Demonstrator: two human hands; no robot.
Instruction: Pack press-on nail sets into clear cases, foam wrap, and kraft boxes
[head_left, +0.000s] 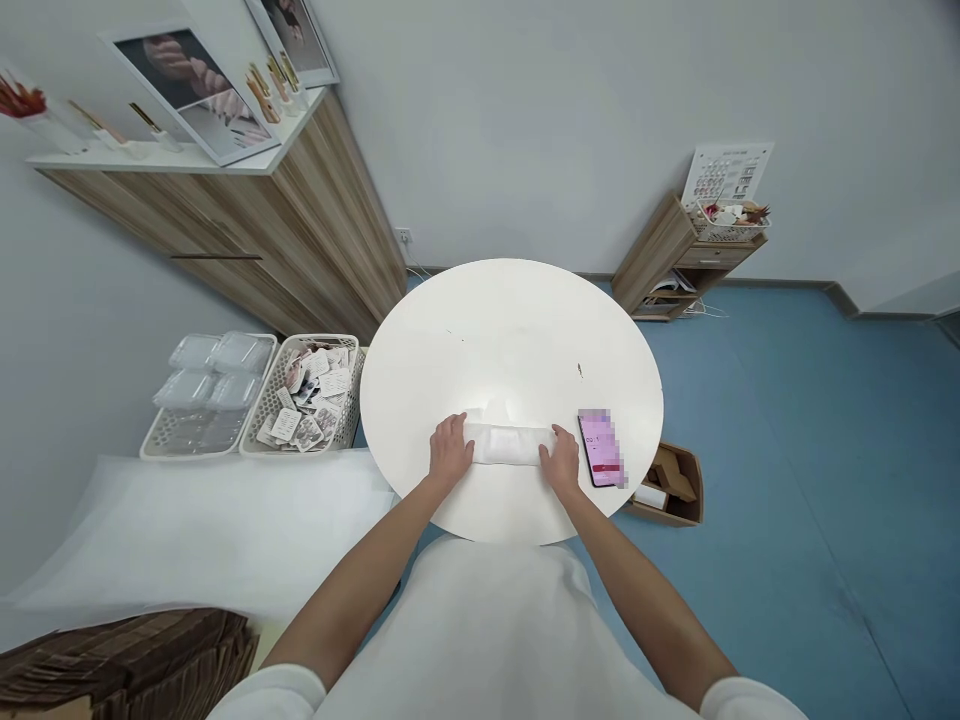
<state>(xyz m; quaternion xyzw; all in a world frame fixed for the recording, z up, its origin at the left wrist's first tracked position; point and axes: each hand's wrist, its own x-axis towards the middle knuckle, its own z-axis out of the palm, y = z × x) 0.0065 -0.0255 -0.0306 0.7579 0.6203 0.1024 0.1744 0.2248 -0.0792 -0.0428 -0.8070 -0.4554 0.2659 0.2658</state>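
A folded white cloth (506,444) lies as a narrow strip near the front of a round white table (510,330). My left hand (448,450) rests on the cloth's left end with the fingers curled over it. My right hand (561,458) presses on the right end, fingers together and bent. A phone (601,448) with a pink screen lies on the table just to the right of my right hand.
Two white baskets (251,395) of clear boxes and small packets stand to the left, beside a white covered surface (202,530). A wooden cabinet (300,230) lines the left wall. An open cardboard box (671,485) sits on the blue floor at the right; a small wooden stand (686,260) is behind.
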